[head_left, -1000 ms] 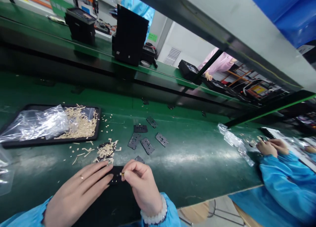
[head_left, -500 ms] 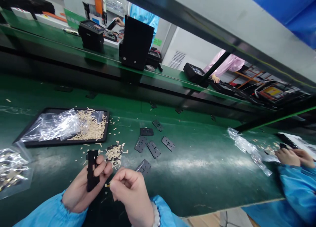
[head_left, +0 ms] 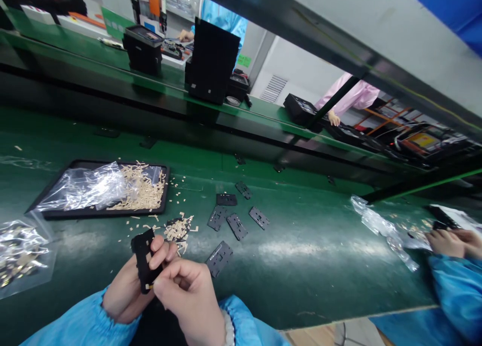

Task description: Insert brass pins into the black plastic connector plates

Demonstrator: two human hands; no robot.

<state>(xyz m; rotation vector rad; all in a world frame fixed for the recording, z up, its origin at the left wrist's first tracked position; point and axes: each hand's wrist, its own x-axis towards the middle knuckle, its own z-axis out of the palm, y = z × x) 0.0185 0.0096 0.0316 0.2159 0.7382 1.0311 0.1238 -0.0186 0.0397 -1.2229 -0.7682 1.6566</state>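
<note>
My left hand (head_left: 130, 285) is wrapped round a black plastic plate (head_left: 145, 258), which stands tilted and has small light spots on its face. My right hand (head_left: 188, 291) pinches a small gold-and-white strip (head_left: 149, 286) between thumb and forefinger, at the plate's lower edge. Whether the strip touches the plate I cannot tell. Just beyond my hands lies a pile of small beige pieces (head_left: 178, 229). Several similar black plates lie on the green bench to the right, the nearest being a flat plate (head_left: 219, 259) beyond my right hand.
A black tray (head_left: 167, 185) holds a clear bag (head_left: 96, 185) and many beige strips. At the left edge lies a clear bag of gold-coloured pieces (head_left: 22, 253). A co-worker's hands (head_left: 450, 243) are at the far right, near crumpled clear plastic (head_left: 380, 225). A raised shelf (head_left: 169, 85) runs behind.
My right hand has brought the strip left, to the lower edge of the black plate. The plate has tilted in my left hand. The view has shifted slightly.
</note>
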